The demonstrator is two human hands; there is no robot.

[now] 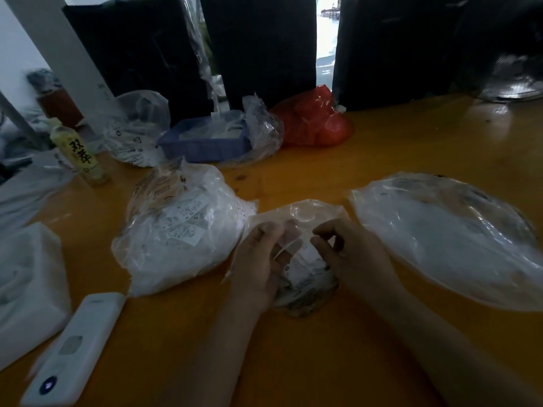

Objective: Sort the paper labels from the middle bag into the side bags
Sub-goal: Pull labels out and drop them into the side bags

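Observation:
The small clear middle bag (305, 218) lies on the orange table between my hands, with printed paper labels (305, 286) heaped in its near end. My left hand (264, 259) is at the bag's left side and holds a thin white label strip across its fingers. My right hand (349, 254) is at the bag's right side with thumb and forefinger pinched together on the strip's other end. A full clear bag of labels (182, 233) lies to the left. A larger flatter clear bag (446, 233) lies to the right.
A white remote-like device (73, 348) and a white package (26, 283) lie near left. A drink bottle (79, 154), another label bag (135, 133), a blue tray (205, 142) in plastic and a red bag (317, 121) stand behind. Dark boxes line the back.

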